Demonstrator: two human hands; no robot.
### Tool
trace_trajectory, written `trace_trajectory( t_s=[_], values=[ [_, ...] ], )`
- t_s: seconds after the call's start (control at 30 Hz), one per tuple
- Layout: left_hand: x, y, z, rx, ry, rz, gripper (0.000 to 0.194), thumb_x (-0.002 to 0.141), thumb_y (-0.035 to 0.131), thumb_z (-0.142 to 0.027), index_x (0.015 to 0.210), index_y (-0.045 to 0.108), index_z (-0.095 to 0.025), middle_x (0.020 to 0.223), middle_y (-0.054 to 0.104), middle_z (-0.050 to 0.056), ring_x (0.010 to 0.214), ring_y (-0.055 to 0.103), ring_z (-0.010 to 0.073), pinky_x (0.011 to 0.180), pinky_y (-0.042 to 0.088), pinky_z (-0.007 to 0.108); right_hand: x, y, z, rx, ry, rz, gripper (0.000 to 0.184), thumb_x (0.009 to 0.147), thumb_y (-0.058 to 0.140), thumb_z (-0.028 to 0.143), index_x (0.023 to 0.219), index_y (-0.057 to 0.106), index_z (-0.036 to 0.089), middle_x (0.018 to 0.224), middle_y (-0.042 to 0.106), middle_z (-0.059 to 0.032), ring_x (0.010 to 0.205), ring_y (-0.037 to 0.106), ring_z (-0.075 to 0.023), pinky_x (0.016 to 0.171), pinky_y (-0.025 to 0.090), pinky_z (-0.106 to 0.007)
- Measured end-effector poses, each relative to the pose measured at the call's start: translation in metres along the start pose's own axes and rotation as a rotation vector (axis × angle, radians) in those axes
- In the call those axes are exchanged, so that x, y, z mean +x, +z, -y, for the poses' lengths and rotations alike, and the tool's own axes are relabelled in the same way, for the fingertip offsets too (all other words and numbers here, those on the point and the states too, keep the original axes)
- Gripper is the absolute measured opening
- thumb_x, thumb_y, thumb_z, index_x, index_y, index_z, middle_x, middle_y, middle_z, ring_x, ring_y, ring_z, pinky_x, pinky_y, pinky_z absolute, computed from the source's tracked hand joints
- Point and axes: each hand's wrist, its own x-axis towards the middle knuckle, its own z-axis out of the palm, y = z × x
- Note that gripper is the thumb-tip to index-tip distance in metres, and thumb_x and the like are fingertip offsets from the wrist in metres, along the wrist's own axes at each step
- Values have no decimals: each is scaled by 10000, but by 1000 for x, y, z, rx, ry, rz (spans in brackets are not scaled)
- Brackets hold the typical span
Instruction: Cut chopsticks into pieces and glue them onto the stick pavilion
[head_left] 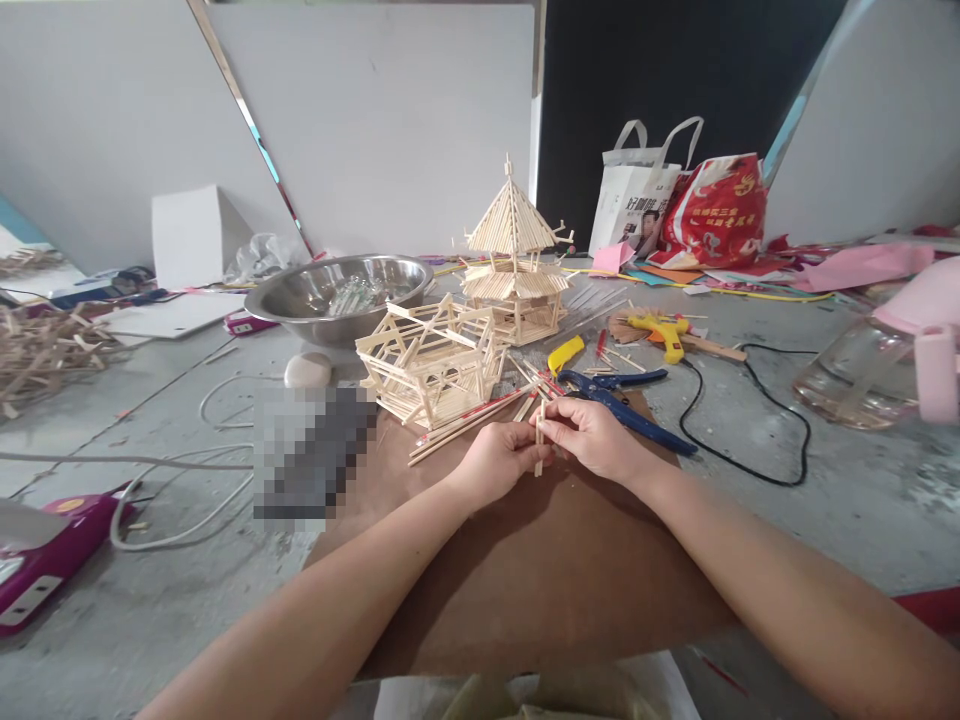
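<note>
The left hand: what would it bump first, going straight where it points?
Apart from the wooden stick at its grip, probably the right hand, though depth is hard to judge.

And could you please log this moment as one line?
left hand: pinching wooden piece | right hand: same piece | below: brown board | beyond: openwork stick frame, stick pagoda
</note>
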Motion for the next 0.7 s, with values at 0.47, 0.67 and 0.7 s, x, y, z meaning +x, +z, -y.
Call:
trace_trajectory(
  t_s=[0.47,0.67,0.7],
  values=[
    [-4,-7,1,123,50,108,350,719,470,-395,751,632,-87,621,560,2,588,464,85,589,390,176,-9,-3,9,-193,-151,0,95,717,473,225,717,557,180,705,578,-18,644,509,-122,603,394,-229],
    [-4,-5,2,141,63,109,341,726,464,-384,720,624,-83,612,548,7,589,456,90,581,381,175,-9,-2,10,-179,-133,4,96,716,470,223,699,551,176,676,566,-11,617,496,-113,570,384,-216],
    [-4,-6,1,135,60,110,334,726,466,-376,713,620,-80,607,542,6,586,449,88,581,380,176,-9,-2,10,-176,-128,4,96,715,472,226,698,551,175,673,565,-10,613,494,-112,567,384,-215]
  ],
)
